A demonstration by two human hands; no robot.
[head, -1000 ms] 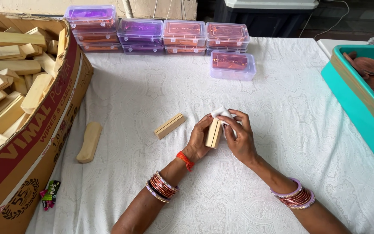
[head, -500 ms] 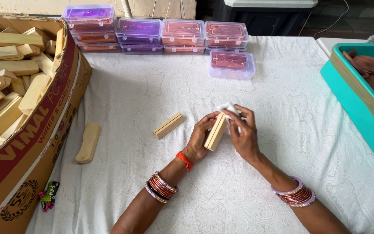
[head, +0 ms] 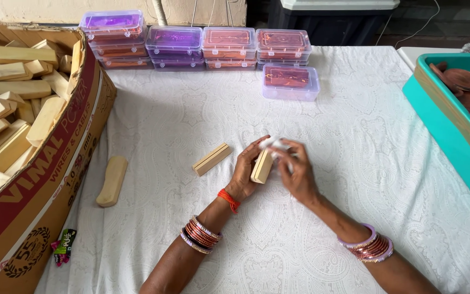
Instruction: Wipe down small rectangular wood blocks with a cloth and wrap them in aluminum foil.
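The left hand [head: 244, 173] keeps a clenched grip on one wooden block [head: 261, 166] at the surface [head: 354, 163] centre while the right hand [head: 296, 170] presses a white cloth [head: 276, 145] on it, so I judge this block is in work, a second block [head: 211, 159] at nine o'clock waits, and many fill the cardboard box [head: 55, 158].

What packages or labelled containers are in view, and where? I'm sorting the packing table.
Cardboard box: left edge, large, brown with a red printed band, full of pale wooden blocks.
Plastic boxes: far edge, stacked row, clear with purple and orange tint.
Single plastic box: in front of the row.
Small wrapper: beside the cardboard box, multicoloured.
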